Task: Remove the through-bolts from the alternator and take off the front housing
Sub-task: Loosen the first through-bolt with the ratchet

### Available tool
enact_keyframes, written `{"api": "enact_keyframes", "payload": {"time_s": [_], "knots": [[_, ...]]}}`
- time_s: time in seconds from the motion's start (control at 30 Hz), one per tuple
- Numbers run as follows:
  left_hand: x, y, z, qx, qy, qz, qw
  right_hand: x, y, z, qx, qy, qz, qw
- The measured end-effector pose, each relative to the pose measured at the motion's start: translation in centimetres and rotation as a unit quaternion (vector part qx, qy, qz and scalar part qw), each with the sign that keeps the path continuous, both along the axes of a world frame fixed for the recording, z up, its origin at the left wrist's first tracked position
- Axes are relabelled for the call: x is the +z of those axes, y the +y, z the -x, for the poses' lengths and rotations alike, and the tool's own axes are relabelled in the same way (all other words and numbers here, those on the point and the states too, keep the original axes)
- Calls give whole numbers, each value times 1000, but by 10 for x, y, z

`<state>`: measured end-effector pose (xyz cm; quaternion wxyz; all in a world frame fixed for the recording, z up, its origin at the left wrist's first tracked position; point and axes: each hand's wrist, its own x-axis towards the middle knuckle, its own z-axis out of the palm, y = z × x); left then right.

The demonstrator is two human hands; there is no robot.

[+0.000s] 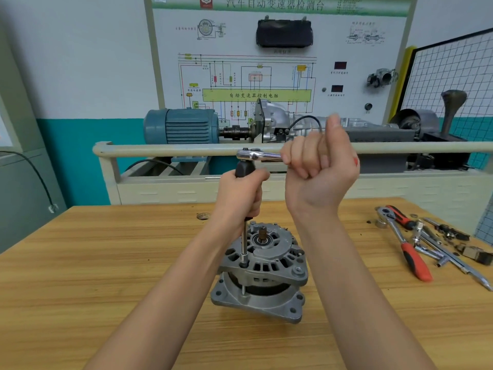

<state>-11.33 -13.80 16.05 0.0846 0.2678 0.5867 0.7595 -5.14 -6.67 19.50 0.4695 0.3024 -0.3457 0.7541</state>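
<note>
The alternator stood on the wooden worktop. His left hand gripped the upright black driver set on a bolt, while his right hand clenched the ratchet handle

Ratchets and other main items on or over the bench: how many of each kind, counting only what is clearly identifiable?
Ratchets: 2, one held over the alternator, one red-handled on the bench
Alternator: 1
Hands: 2, left, right
Total: 5
Small parts at the right are too jumbled to count.
</note>
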Motion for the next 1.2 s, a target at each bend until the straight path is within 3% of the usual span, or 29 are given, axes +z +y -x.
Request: {"api": "enact_keyframes", "payload": {"time_s": [0.1, 0.2, 0.33, 0.5, 0.6, 0.7, 0.8, 0.9, 0.97, 1.03, 1.1, 1.2], "knots": [[-4, -8, 0, 13, 15, -18, 1000, 2, 13, 12, 155, -37, 63, 985], [-7, -15, -1, -14, 41, -22, 999, 2, 25, 25, 310, -54, 139, 939], [0, -18, 0, -102, 64, -1, 993, -2, 37, 37, 394, -63, 199, 895], [6, -19, 6, -225, 16, 11, 974, -1, 38, 33, 396, -100, 241, 880], [3, -16, 6, -167, 7, 11, 986, 2, 29, 20, 348, -103, 261, 894], [3, -11, 2, -92, 13, 2, 996, 3, 17, 3, 262, -71, 173, 947], [2, -7, -3, -27, 12, -3, 1000, 0, -5, -11, 86, -21, 44, 995], [-1, -3, -8, 43, 23, -8, 999, -6, -27, -12, -56, 50, -32, 997], [-2, -3, -9, 67, 29, -11, 997, -6, -33, -9, -89, 68, -57, 992], [-2, -4, -8, 65, 23, -12, 998, -3, -25, -6, -42, 56, -47, 996], [-2, -9, -6, 28, 31, -8, 999, 1, -8, -2, 71, 29, 2, 997], [-1, -19, -2, -79, 57, -2, 995, 4, 18, 11, 273, -41, 130, 952]]}}
